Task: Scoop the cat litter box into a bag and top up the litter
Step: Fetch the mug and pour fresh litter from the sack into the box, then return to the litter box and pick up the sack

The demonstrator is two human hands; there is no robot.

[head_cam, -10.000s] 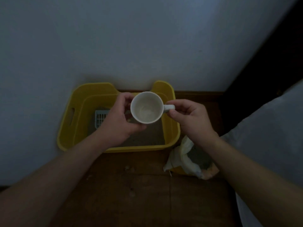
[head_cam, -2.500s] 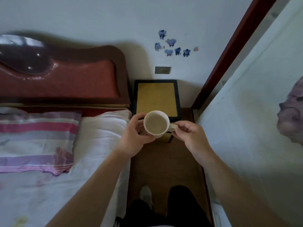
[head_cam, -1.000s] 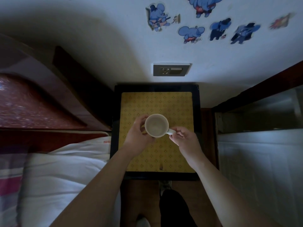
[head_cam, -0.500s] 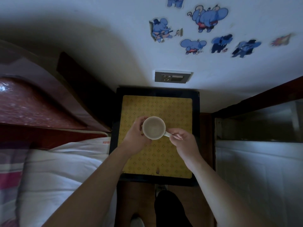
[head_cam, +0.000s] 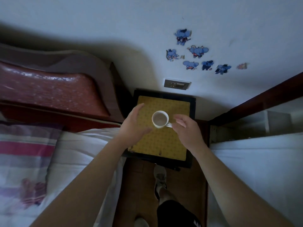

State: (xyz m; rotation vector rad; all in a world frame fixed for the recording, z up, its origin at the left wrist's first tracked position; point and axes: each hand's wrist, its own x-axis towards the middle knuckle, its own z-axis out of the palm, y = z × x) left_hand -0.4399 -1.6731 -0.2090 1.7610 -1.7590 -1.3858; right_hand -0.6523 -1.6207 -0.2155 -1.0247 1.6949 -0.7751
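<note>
A white mug [head_cam: 160, 119] stands upright on the yellow patterned top of a black-framed bedside table [head_cam: 165, 143]. My left hand [head_cam: 133, 125] hovers just left of the mug with its fingers spread and holds nothing. My right hand [head_cam: 186, 128] is just right of the mug, its fingers relaxed beside the handle, apart from it. The litter box and the bag are out of view.
A bed with a white cover [head_cam: 78, 154] and a red padded headboard [head_cam: 49, 89] lies to the left. A white surface [head_cam: 255, 169] fills the right. My foot [head_cam: 160, 179] stands on the narrow wooden floor. A wall socket [head_cam: 177, 84] sits behind the table.
Both hands have let go of the mug, which now stands on the bedside table. The hands have drawn slightly apart from it.
</note>
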